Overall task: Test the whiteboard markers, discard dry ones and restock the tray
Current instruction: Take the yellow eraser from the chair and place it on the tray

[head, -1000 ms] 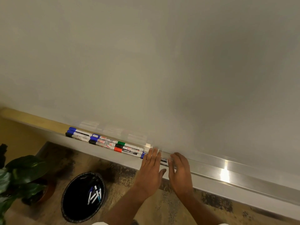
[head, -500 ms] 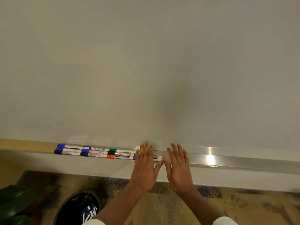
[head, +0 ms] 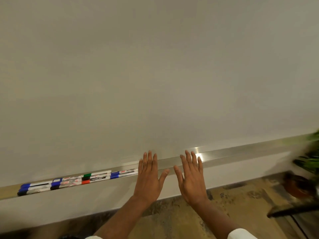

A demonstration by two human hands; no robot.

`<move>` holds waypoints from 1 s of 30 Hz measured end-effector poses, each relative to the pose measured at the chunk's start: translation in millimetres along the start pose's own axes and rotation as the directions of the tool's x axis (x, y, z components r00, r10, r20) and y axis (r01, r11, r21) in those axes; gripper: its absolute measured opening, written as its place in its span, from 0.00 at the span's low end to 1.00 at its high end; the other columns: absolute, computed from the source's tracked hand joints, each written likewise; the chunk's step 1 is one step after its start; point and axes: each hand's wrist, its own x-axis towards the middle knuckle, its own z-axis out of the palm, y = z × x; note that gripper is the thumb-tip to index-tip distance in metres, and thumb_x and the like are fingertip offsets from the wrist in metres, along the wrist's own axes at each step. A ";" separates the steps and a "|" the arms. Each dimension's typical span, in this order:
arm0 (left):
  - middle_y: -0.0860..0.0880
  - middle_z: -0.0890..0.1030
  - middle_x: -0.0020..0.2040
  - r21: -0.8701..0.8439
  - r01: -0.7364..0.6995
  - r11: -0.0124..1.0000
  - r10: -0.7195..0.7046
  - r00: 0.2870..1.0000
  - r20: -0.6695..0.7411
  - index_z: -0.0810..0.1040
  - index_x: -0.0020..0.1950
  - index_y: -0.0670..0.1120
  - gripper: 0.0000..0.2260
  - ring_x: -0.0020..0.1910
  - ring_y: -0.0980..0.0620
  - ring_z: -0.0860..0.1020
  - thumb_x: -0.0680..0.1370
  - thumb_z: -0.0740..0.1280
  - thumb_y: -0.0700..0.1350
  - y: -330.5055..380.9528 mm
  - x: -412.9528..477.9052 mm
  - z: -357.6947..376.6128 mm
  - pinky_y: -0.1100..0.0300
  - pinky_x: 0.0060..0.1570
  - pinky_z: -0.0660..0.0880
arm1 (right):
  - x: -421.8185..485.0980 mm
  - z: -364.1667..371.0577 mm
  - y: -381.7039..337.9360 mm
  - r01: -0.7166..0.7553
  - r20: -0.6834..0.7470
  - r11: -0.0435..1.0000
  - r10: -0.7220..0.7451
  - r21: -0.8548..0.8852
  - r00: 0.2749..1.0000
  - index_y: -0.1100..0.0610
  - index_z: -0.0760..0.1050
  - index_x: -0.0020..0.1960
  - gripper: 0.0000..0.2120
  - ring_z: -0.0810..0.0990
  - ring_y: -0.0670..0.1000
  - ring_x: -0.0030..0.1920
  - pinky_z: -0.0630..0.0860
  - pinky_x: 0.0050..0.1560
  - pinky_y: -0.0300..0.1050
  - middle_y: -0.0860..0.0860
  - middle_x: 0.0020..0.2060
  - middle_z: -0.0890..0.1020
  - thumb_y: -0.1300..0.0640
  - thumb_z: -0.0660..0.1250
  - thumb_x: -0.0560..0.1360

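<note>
Left hand [head: 148, 180] and right hand [head: 191, 178] flat, fingers spread, empty, over brushed-metal tray [head: 241, 152]; slim capped markers [head: 77, 180] lie leftward

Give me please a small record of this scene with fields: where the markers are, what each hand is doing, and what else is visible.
markers: capped markers lie in rows in the tray, left of both hands; blue, green, red and black caps
left hand: left hand open, flat, empty, fingers over the tray
right hand: right hand open, flat, empty, fingers over the tray
whiteboard: whiteboard shows no marks
other: blurred plant at right edge
</note>
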 end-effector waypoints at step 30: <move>0.50 0.35 0.83 -0.052 -0.673 0.738 0.675 0.738 0.025 0.41 0.84 0.52 0.35 0.81 0.52 0.31 0.82 0.44 0.69 389.3 21.7 112.6 0.53 0.78 0.32 | -140.5 -203.0 297.6 -0.603 -0.333 0.791 0.544 -0.102 0.770 0.54 0.57 0.78 0.32 0.41 0.51 0.79 0.48 0.78 0.58 0.52 0.80 0.50 0.37 0.42 0.83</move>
